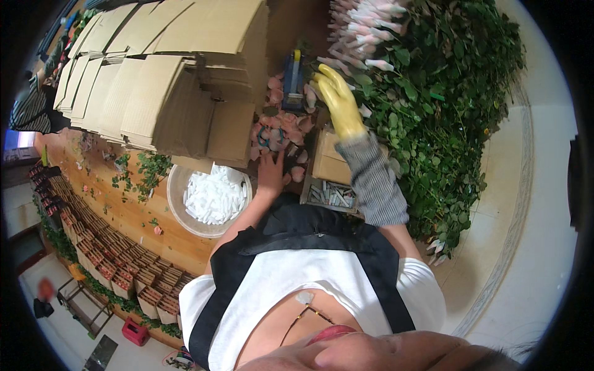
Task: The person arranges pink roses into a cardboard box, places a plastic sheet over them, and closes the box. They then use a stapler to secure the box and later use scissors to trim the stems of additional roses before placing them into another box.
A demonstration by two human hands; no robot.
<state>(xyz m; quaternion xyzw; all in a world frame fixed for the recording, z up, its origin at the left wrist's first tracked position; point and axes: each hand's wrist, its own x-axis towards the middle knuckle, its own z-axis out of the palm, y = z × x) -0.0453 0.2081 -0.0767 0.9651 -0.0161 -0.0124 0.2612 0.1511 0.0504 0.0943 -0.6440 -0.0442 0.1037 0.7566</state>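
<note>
My bare left hand (pixel 270 175) lies over loose pink petals (pixel 290 123), fingers apart and pointing forward. Just ahead of its fingertips are the teal handles of what looks like a pair of scissors (pixel 265 136); contact is unclear. A yellow rubber glove with a grey knitted cuff covers my right hand (pixel 339 99), raised beside a heap of leafy rose stems (pixel 417 106). One pink rose head (pixel 310 96) shows by the glove's thumb side; whether I grip it is hidden. Many rose heads in pale sleeves (pixel 366 28) lie beyond the glove.
A blue tool with a yellow top (pixel 293 81) stands ahead. Stacked folded cardboard (pixel 153 92) rises at left, above a white basin (pixel 174 204) of small white tubes. A box (pixel 320 206) of small cylinders sits before me. Packed flower rows (pixel 106 255) and a person (pixel 32 106) are farther left.
</note>
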